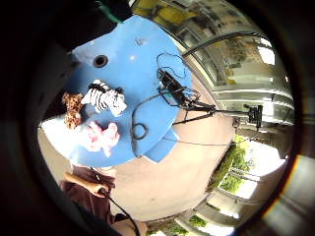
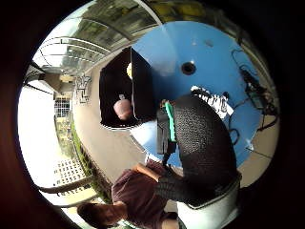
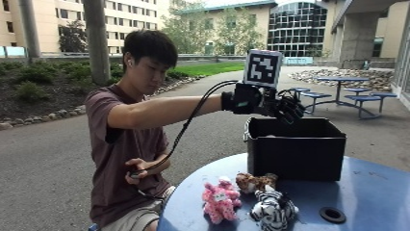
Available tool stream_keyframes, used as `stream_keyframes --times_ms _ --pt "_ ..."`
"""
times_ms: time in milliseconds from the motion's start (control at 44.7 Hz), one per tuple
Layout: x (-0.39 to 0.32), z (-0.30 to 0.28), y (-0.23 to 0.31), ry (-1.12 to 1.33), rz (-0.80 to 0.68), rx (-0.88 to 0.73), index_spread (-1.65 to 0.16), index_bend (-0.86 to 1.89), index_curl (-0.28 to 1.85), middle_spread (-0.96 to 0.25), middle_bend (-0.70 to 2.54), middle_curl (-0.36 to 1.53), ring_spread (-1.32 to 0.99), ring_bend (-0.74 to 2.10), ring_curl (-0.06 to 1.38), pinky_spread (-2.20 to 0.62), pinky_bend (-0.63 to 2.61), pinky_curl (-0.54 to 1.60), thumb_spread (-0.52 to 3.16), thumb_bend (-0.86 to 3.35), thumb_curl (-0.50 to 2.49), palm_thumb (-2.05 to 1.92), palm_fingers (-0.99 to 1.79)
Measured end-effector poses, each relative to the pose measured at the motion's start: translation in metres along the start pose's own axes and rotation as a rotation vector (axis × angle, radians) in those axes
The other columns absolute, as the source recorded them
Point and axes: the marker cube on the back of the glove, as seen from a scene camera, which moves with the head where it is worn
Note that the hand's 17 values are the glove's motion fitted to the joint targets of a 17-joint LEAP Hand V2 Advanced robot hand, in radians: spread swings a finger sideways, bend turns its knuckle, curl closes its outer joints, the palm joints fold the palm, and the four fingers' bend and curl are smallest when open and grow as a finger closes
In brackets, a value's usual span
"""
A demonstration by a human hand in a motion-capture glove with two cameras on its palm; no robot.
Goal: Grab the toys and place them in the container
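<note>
Your gloved right hand (image 3: 282,107) hangs over the open black box (image 3: 296,149), fingers loosely drooping and holding nothing, presumably just over the drop spot. Three toys wait on the blue table (image 3: 371,192) near its front edge: pink toy (image 3: 220,199), zebra (image 3: 274,208), and spotted toy (image 3: 255,181) touching the box wall. All sit roughly upright; which way they face is unclear.

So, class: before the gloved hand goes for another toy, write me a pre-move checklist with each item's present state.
1. Right hand empty, fingers relaxed above the container: ok.
2. Container upright on the blue table, top open: ok.
3. Pink toy, brown toy and zebra toy waiting on the table: ok.
4. All toys already in the container: not ok.
5. Room left inside the container: cannot tell.
</note>
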Motion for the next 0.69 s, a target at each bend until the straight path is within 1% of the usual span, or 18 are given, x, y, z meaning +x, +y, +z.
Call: stream_keyframes --times_ms 112,268,358,470,626,693 --pt "0.007 0.010 -0.011 0.038 -0.022 -0.028 -0.16 0.04 0.01 -0.06 0.15 0.05 -0.06 0.34 0.08 -0.01 0.71 0.19 0.79 0.00 0.02 -0.01 -0.03" --pt "0.015 0.037 -0.033 0.052 -0.008 -0.086 -0.21 0.07 0.03 -0.07 0.18 0.11 -0.09 0.42 0.12 -0.01 0.81 0.25 1.12 -0.01 0.07 -0.02 -0.10" --pt "0.023 0.061 -0.044 0.057 -0.047 -0.126 -0.22 0.07 0.05 -0.06 0.18 0.13 -0.09 0.44 0.14 -0.01 0.82 0.27 1.22 -0.02 0.09 -0.03 -0.13" --pt "0.024 0.093 -0.057 0.025 -0.034 -0.185 -0.22 0.08 0.06 -0.05 0.19 0.16 -0.10 0.46 0.16 -0.01 0.83 0.28 1.28 -0.02 0.12 -0.03 -0.14" --pt "0.027 0.164 -0.068 -0.030 -0.059 -0.328 -0.22 0.07 0.08 -0.05 0.19 0.20 -0.10 0.46 0.17 -0.01 0.82 0.29 1.29 -0.02 0.16 -0.02 -0.17" --pt "0.027 0.197 -0.069 -0.004 -0.059 -0.401 -0.22 0.06 0.08 -0.04 0.18 0.21 -0.10 0.46 0.18 -0.01 0.82 0.30 1.29 -0.01 0.18 0.00 -0.18"
